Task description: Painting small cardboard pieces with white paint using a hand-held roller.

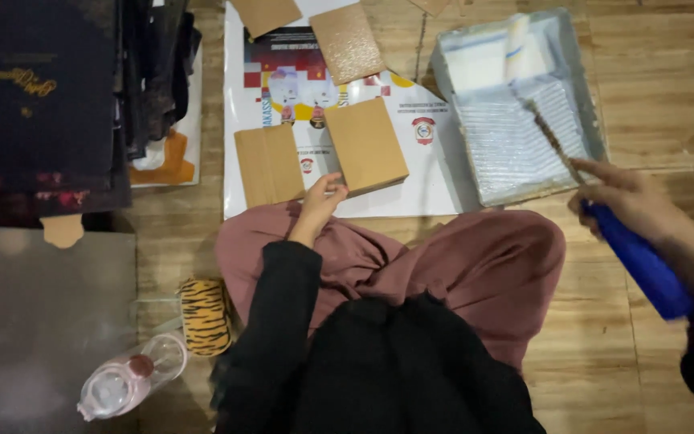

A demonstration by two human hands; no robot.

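My left hand point(320, 198) rests its fingertips on the near edge of a tan wooden block point(365, 145) lying on a white printed poster point(427, 173). A second tan block point(268, 165) lies just left of it. My right hand point(628, 201) grips the blue handle point(644, 265) of a paint roller; its thin metal shaft point(552, 137) reaches up into a grey paint tray point(596, 112) holding white paint. The roller head in the tray is blurred. I sit cross-legged in pink trousers point(491, 265) and black sleeves.
More tan blocks point(347, 42) lie at the top of the poster. Dark folders point(38, 104) stack at upper left, a grey board point(34, 321) at lower left. A tiger-striped pouch point(205, 316) and a clear plastic bottle point(126, 384) lie on the wooden floor point(652, 80).
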